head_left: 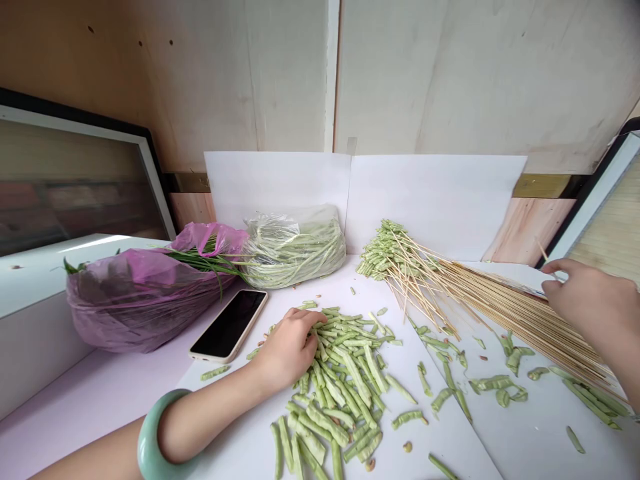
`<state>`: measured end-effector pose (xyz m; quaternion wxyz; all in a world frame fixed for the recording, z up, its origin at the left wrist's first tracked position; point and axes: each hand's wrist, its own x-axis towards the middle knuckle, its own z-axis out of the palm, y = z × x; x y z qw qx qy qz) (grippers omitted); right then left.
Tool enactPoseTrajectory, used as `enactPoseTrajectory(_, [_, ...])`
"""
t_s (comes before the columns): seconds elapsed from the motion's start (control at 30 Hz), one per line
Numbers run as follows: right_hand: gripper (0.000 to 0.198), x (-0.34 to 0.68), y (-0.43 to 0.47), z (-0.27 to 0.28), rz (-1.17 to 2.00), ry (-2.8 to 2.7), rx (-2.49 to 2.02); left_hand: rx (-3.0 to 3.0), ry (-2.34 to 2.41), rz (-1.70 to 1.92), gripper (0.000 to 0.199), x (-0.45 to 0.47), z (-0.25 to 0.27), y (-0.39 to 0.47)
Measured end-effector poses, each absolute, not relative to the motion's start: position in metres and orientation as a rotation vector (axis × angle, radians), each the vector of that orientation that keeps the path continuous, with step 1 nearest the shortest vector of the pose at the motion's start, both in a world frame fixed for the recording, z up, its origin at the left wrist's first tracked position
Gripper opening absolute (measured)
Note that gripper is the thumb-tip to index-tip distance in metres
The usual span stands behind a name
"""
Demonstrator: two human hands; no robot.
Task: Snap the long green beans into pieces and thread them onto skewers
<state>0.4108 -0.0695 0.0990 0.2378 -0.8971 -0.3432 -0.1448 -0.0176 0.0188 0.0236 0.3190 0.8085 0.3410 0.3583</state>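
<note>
My left hand (287,347), a pale green bangle (163,433) behind its wrist, rests on the left side of a heap of cut green bean pieces (350,380). Its fingers curl down into the heap; whatever they grip is hidden. At the right, my right hand (583,293) pinches a thin bamboo skewer (542,249), whose end sticks up past the fingers. Below that hand lies a long bundle of bare bamboo skewers (525,310). Farther back, skewers threaded with bean pieces (387,253) are stacked, their sticks pointing toward me and right.
A phone (230,325) lies left of the heap. Behind it are a purple bag of greens (145,300) and a clear bag of long beans (297,250). Bean scraps (500,383) are scattered at the right. White boards (435,200) stand at the back.
</note>
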Motion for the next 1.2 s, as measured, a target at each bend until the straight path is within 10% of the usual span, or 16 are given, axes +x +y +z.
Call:
enactPoseTrajectory(0.37, [0.01,0.35,-0.076,0.12,0.044,-0.805,-1.225,2.159,0.905,0.896,0.009,-0.017,0.029,0.025])
enactPoseTrajectory(0.87, [0.045,0.26,-0.071,0.087,0.255,-1.398,-1.128,2.004,0.843,0.86,0.011,-0.015,0.028,0.026])
enactPoseTrajectory(1.2, [0.029,0.221,-0.069,0.06,0.784,-1.455,-0.868,1.677,0.727,1.092,0.025,-0.009,0.038,0.02])
